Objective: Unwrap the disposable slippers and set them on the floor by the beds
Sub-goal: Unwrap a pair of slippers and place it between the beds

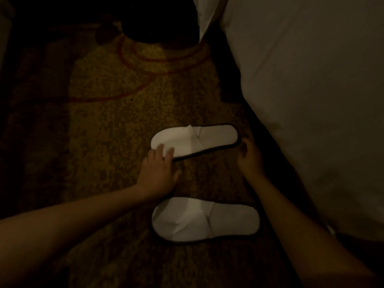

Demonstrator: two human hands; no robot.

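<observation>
- A bed (307,96) fills the right side — draped in smooth, pale bedding that falls in a broad slanting sheet toward the floor, with a soft fold seen near the top.
- A carpet (116,104) is spread over the rest: a coarse, speckled pile in mustard and brown, crossed by thin curved red lines. Its left and upper parts are lost in shadow, and a dark rounded shape at the top cannot be identified.
- Two bare forearms are stretched in from the lower corners.
- The near slipper (204,220) is laid flat on the carpet just beside the bed, unwrapped. It is a long oval of white, soft-looking cloth with a thin dark edge band and a creased band over the toe, which points left.
- The far slipper (194,140), of the same make and facing likewise, is laid parallel to it and a little apart.
- The left hand (159,173) is held flat and spread, its fingertips (160,148) pressed on the far slipper's toe end; nothing is gripped.
- The right hand (248,157) is loosely curled at the far slipper's heel, fingers touching its dark rim — whether the rim is pinched cannot be told.
</observation>
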